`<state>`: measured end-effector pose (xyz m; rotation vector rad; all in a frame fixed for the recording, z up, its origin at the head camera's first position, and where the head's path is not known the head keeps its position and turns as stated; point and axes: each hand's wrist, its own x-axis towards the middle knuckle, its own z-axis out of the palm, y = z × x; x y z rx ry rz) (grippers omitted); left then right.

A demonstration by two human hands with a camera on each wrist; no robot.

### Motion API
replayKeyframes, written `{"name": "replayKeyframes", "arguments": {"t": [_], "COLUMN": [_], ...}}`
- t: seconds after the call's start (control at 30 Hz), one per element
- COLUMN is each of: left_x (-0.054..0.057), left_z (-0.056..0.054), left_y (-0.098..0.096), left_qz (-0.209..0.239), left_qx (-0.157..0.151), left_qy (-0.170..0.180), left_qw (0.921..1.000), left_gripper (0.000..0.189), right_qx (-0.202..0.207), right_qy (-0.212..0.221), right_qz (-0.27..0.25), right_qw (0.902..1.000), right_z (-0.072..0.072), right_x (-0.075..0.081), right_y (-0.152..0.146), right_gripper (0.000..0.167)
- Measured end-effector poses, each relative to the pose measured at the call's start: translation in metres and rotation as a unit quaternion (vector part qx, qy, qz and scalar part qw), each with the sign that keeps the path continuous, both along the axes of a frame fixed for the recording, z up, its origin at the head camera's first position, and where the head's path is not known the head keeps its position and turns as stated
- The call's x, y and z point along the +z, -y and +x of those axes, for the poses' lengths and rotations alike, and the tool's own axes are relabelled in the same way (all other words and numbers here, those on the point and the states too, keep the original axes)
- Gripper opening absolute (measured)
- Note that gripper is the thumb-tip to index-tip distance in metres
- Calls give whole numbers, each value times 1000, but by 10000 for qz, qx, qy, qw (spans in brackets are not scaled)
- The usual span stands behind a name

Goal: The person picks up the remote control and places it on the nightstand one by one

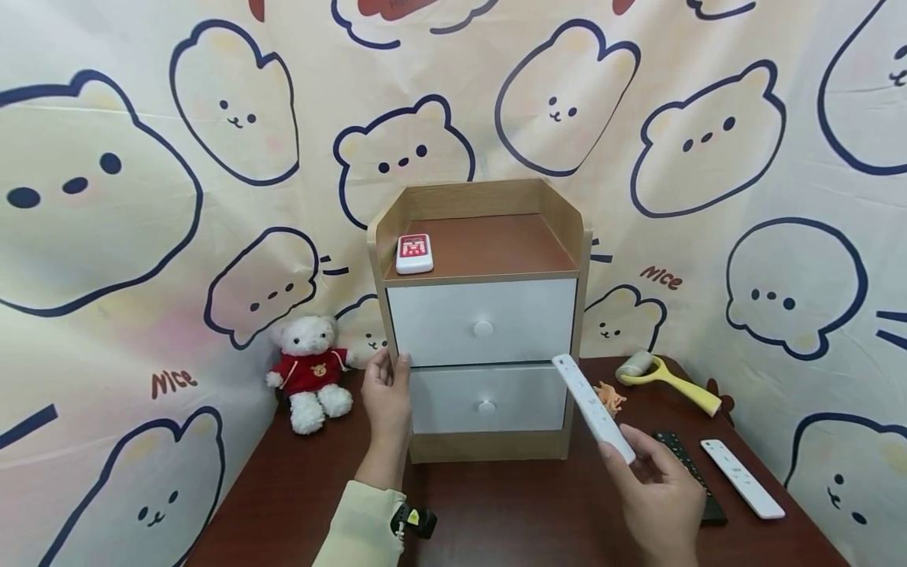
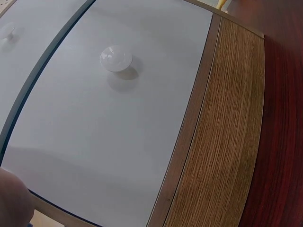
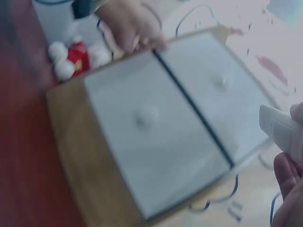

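Note:
My right hand (image 1: 659, 496) grips the lower end of a slim white remote control (image 1: 591, 405), raised at a slant before the cabinet's right edge; the remote's end (image 3: 279, 130) also shows in the right wrist view. My left hand (image 1: 388, 402) is at the left edge of the wooden cabinet (image 1: 489, 447), thumb by the front edge and fingers loosely bent beside it. The cabinet has an upper drawer (image 1: 439, 323) and a lower drawer (image 1: 446, 402), both white-fronted, round-knobbed and closed. In the left wrist view, one fingertip (image 2: 13, 198) shows beside the drawer front.
A red-and-white device (image 1: 414, 253) lies on the cabinet top. A white teddy bear (image 1: 309, 374) in red sits left. At right are an orange figurine (image 1: 609, 398), a yellow-handled roller (image 1: 673, 386), a black remote (image 1: 712, 504) and another white remote (image 1: 742, 479).

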<state>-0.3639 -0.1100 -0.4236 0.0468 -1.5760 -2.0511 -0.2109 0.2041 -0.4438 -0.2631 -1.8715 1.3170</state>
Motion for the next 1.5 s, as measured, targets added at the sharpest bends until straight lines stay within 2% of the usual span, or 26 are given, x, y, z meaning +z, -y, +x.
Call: {"name": "replayKeyframes", "arguments": {"t": [0.1,0.27,0.43,0.57,0.67,0.77,0.83,1.07,1.17,1.3,1.4,1.5], "left_x": [0,1,1,0,-1,-2,-2,-2,-2,-4,-5,-5], "left_z": [0,2,0,-2,-3,-1,1,4,2,-2,-3,-1], "left_y": [2,4,5,5,4,3,2,2,2,0,0,0], "left_qz": [-1,17,64,147,169,80,12,-61,-31,-6,-14,-54], "left_qx": [-17,-2,16,-21,-35,-23,-17,22,21,-38,-4,71], "left_qy": [-12,-28,-11,22,10,56,118,74,41,-14,-34,-25], "left_qw": [10000,10000,10000,9999,9999,10000,9999,10000,10000,10000,10000,10000], "left_gripper": [47,46,46,45,45,46,46,46,46,47,47,46], "right_qx": [365,791,620,548,573,544,453,408,281,12,-135,-192], "right_qy": [-584,-1349,-1892,-2348,-2511,-2364,-2121,-1358,-973,-546,-333,-129], "right_qz": [163,614,1319,1779,2058,2334,2552,3244,3664,4285,4575,4693], "right_qw": [9975,9858,9711,9541,9441,9416,9423,9352,9249,9019,8885,8827], "right_z": [-8,-26,-50,-72,-86,-97,-101,-122,-137,-155,-163,-166], "right_x": [15,43,75,110,137,159,170,200,211,219,221,221], "right_y": [14,36,60,75,85,93,99,120,128,136,140,145], "right_gripper": [30,29,30,36,38,40,43,47,48,48,49,50]}}
